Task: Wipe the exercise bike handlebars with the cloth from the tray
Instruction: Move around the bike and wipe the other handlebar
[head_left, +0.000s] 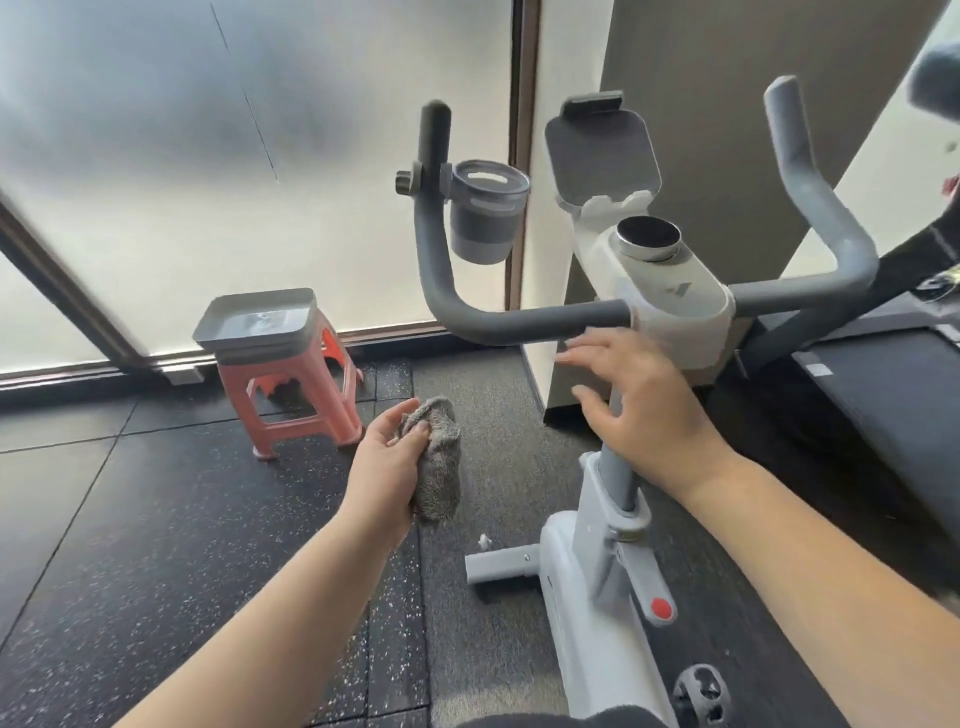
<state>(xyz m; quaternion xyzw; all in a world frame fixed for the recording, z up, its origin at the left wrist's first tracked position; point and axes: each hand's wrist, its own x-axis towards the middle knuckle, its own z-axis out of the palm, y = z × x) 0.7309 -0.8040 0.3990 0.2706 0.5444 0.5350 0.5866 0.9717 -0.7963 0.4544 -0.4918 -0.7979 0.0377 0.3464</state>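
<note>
- A person stands at an exercise bike, the left hand (395, 457) curled round a bunched grey cloth (436, 462), thumb and fingers pinching its upper folds while the rest hangs below the palm.
- The cloth is in the air, below and to the left of the handlebars (540, 317), not yet touching them; the wiping appears still to come.
- The right hand (639, 400) is spread, fingers straight and apart, just beneath the left half of the horizontal bar beside the white console (670, 291); motion blur at the fingertips leaves it unclear whether they touch the bar.
- The grey tray (260, 322) sits on a red plastic stool (296, 395) by the window, well apart from the bike; no cloth shows in it.
- A grey cup holder (483, 218) is clamped to the left upright grip.
- The cloth looks soft, fluffy and light; it should drape round the tube and is best held bunched in the palm so a broad face meets the bar.
- The handlebars look rigid with a matt, foam-like cover, likely to grip the cloth rather than let it slide, so firm strokes along the tube and round the bends seem called for.
- The cup holder clamp is the likely snag point on the left side.
</note>
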